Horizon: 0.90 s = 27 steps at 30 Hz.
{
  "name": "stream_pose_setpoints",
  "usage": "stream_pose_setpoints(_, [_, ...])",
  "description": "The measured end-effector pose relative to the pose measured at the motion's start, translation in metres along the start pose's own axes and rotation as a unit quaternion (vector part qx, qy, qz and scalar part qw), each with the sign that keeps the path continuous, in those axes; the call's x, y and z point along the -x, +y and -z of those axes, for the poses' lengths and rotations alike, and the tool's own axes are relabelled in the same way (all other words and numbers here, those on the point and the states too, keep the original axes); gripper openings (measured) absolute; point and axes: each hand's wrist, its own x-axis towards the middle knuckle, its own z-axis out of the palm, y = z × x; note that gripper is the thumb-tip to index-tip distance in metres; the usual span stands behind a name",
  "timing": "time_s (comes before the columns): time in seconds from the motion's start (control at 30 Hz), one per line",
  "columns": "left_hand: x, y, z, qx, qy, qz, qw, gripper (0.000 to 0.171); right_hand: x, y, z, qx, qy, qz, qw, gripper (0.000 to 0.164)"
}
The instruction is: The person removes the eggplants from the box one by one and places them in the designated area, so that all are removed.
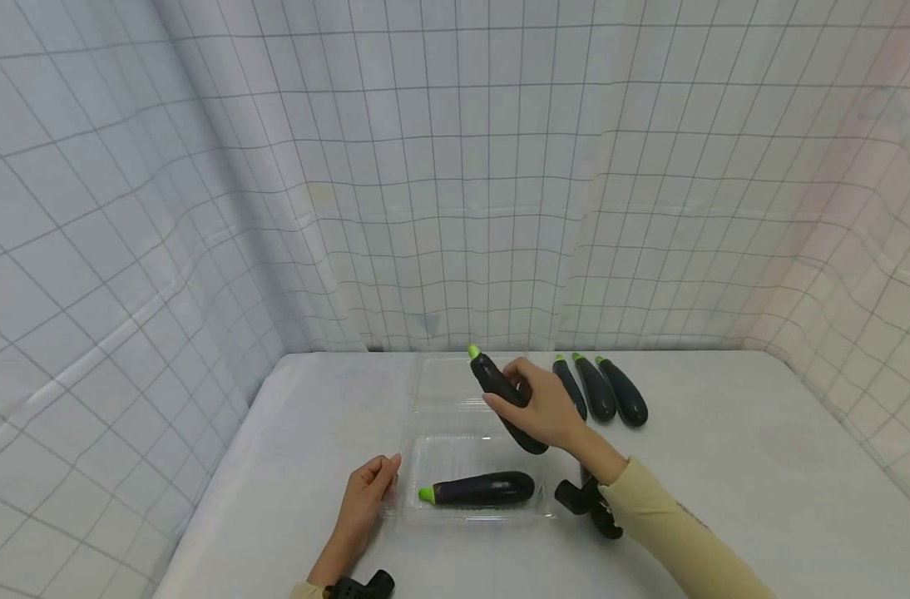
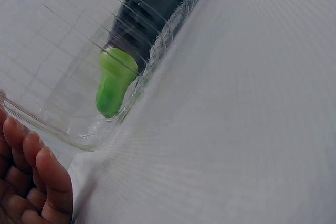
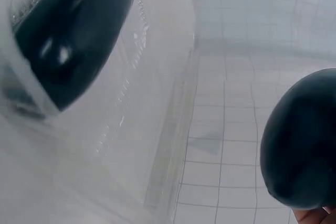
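Note:
A dark purple eggplant with a green stem is held in my right hand, thumb on one side and fingers on the other, above the clear plastic clamshell box. The rounded end of this eggplant shows at the right of the right wrist view. A second eggplant lies crosswise in the near half of the box, its green stem toward the left. My left hand grips the box's left edge with curled fingers; its thumb is hidden in the left wrist view.
Three more eggplants lie side by side at the back right of the white table. Another eggplant is partly hidden under my right wrist. The box's open lid lies toward the back, near the grid-patterned curtain.

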Motion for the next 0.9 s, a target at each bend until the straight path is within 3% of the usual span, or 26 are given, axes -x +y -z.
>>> stream_pose_setpoints(0.27, [0.002, 0.0, 0.0, 0.003, 0.002, -0.005, 1.0, 0.039, 0.005, 0.007, 0.012, 0.01, 0.038, -0.023, 0.999, 0.029])
stream_pose_setpoints(0.37, [0.006, 0.011, -0.001, -0.002, -0.005, 0.0, 1.0, 0.038, 0.009, 0.008, 0.017, 0.015, 0.042, -0.034, 0.998, 0.03])
stream_pose_setpoints(0.47, [0.006, 0.011, -0.001, -0.003, -0.007, 0.003, 1.0, 0.037, 0.012, 0.009, 0.023, 0.031, 0.046, -0.045, 0.997, 0.031])
stream_pose_setpoints(0.6, [0.001, 0.001, -0.001, -0.003, 0.002, -0.001, 1.0, 0.038, 0.016, 0.009, 0.032, 0.059, 0.053, -0.064, 0.995, 0.032])
stream_pose_setpoints(0.9, [0.001, -0.002, -0.002, -0.004, 0.01, -0.009, 0.9999, 0.039, 0.027, 0.014, 0.052, 0.085, 0.066, -0.11, 0.988, 0.035])
